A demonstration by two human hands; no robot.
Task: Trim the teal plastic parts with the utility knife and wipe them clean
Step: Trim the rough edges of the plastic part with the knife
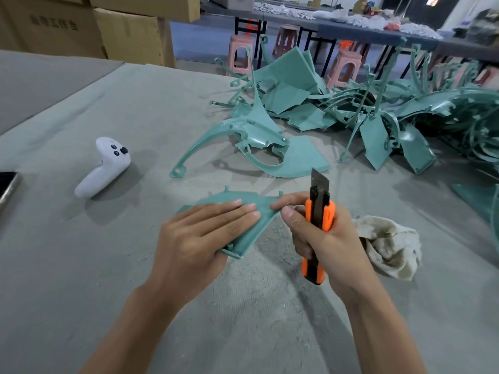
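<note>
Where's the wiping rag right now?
Head view, right side: the crumpled off-white rag lies on the grey table, just right of the right hand holding the orange utility knife.

One orange utility knife (328, 214), one flat teal panel (252, 233), one curved teal frame (253, 136) lay apart, teal parts heap (378, 103) was uncountable, one white controller (105, 166), one rag (391, 247), three pink stools (240, 58) showed clearly, several cardboard boxes (129, 36)
</note>
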